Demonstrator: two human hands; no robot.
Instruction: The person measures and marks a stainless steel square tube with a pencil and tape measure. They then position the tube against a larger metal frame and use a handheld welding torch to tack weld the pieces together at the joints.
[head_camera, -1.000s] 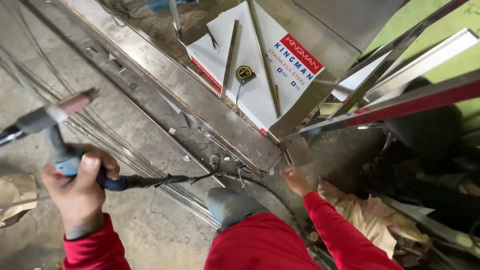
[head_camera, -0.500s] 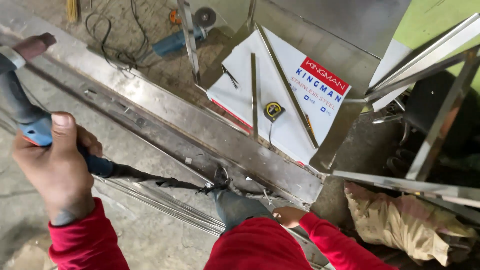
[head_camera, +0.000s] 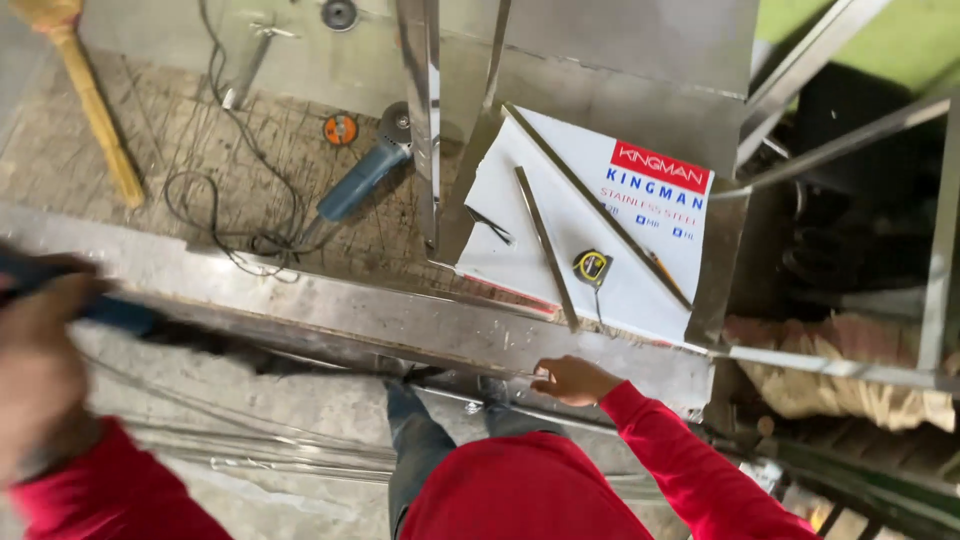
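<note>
Head view: the left hand (head_camera: 35, 370), blurred at 9 o'clock, has its grip wrapped around the dark blue handle of a power tool (head_camera: 105, 312); what the tool's working end touches is too smeared to tell. The right hand (head_camera: 572, 380), just below centre, rests with curled fingers on the near edge of a long steel beam (head_camera: 330, 315) that crosses the frame from 9 to 3 o'clock; whether the fingers pinch anything I cannot tell.

Beyond the beam, at 1 o'clock, a white printed sheet (head_camera: 620, 250) carries a yellow tape measure (head_camera: 592, 265) and thin metal strips (head_camera: 545, 245). At 11 o'clock an angle grinder (head_camera: 365, 175) lies on the floor, its black cable (head_camera: 215, 190) looping beside it. A wooden handle (head_camera: 95, 120) slants at 10 o'clock. An upright steel post (head_camera: 425, 110) stands at 12 o'clock, between grinder and sheet. Steel tubes (head_camera: 840, 150) crowd the 2 to 3 o'clock side.
</note>
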